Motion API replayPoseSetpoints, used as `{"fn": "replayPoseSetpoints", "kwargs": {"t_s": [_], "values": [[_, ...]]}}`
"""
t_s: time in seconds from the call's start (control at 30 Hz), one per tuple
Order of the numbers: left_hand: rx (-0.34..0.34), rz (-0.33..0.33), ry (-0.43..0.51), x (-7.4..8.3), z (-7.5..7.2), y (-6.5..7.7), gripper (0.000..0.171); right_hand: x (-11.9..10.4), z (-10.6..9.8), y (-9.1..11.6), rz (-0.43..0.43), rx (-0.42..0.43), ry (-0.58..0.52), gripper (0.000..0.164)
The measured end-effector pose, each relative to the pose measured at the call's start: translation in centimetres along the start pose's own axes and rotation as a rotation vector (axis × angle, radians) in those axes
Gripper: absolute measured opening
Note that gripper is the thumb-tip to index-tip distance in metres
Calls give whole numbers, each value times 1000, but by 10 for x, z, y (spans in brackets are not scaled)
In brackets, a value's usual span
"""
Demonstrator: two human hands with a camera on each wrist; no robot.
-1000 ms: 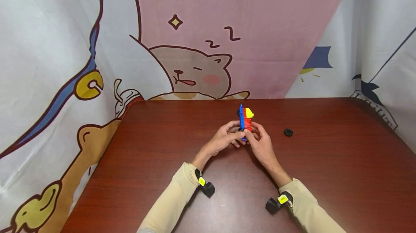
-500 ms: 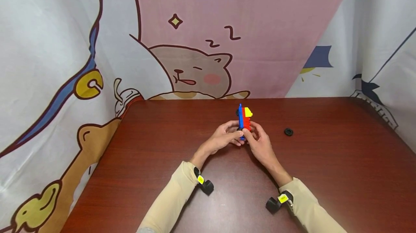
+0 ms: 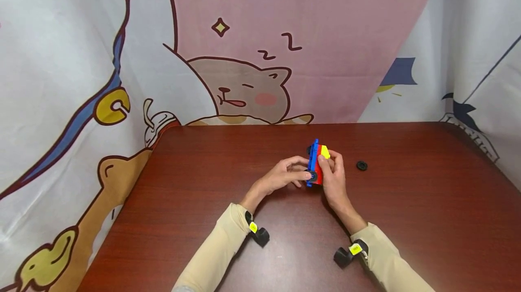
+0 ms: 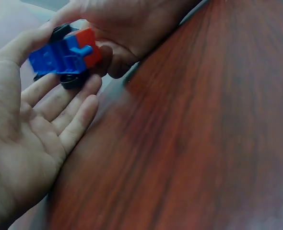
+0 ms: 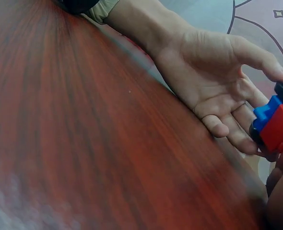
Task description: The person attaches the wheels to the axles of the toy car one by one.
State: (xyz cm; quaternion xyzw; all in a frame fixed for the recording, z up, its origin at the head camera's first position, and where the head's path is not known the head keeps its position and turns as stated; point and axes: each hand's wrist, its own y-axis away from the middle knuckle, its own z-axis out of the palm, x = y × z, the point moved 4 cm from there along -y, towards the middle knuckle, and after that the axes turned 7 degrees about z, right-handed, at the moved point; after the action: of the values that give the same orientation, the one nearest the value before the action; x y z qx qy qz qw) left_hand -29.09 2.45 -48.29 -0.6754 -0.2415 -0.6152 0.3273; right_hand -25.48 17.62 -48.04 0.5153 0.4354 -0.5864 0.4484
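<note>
In the head view, the left hand [image 3: 285, 175] and the right hand [image 3: 335, 182] meet above the table [image 3: 195, 237], right of centre, with a small toy car [image 3: 315, 162] between them. The toy points away from the person, slightly tilted, its blue base facing left, its red body right and a yellow block at the far end. The right hand is clamped on the red body, its thumb lying along the side; the left thumb rests on the black near wheel [image 3: 313, 176]. To the right, well apart from the hands, a black ring [image 3: 362, 165] lies on the table, and a printed curtain [image 3: 333, 34] hangs at the far side. In the left wrist view, the left hand pinches the toy by its wheels, thumb above and fingers below, though blur leaves the exact fingertip contact uncertain; the right hand holds the red part from the far side. In the right wrist view, the toy sits at the right edge, partly cut off, the left thumb on its upper wheel and fingers underneath.
</note>
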Motion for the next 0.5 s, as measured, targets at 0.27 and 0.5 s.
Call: {"fn": "replayPoseSetpoints", "kwargs": {"t_s": [0.27, 0.5], "values": [[143, 16, 47, -2, -1, -1, 35, 2, 0, 2, -12, -47, -13, 26], [206, 25, 56, -6, -6, -2, 51, 2, 6, 1, 45, -159, 122, 37]]}}
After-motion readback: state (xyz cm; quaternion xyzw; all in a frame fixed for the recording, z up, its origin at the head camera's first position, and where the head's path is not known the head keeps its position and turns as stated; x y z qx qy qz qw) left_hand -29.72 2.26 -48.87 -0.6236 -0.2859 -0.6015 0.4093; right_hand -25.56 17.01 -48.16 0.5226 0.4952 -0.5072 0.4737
